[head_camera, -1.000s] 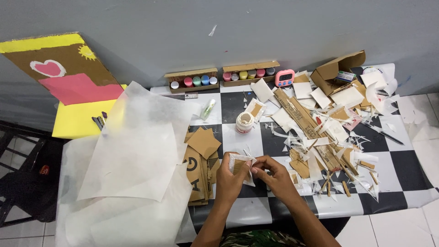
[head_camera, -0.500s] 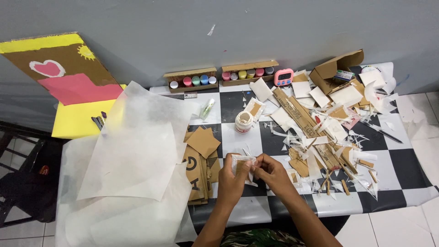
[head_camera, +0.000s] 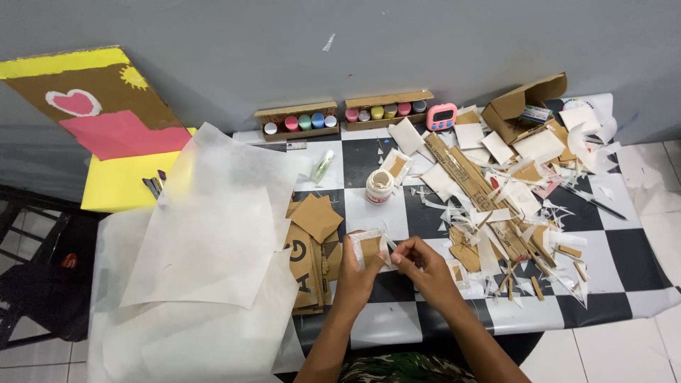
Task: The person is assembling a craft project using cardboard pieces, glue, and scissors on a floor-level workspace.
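Brown cardboard backed with white paper — a small square piece [head_camera: 369,248] — sits pinched in the left hand [head_camera: 357,273], its grip closed on the piece's lower edge. The right hand [head_camera: 424,268] touches the piece's right side, fingertips [head_camera: 397,258] closed on its paper border. Left of the piece lies a stack of flat brown cardboard sheets [head_camera: 309,259]; further left, large sheets of white tracing paper [head_camera: 213,234]. Above the piece stands a small white glue jar [head_camera: 379,187] on the black-and-white checkered surface [head_camera: 624,248]. Right of the piece — a heap of cardboard and paper scraps [head_camera: 496,206].
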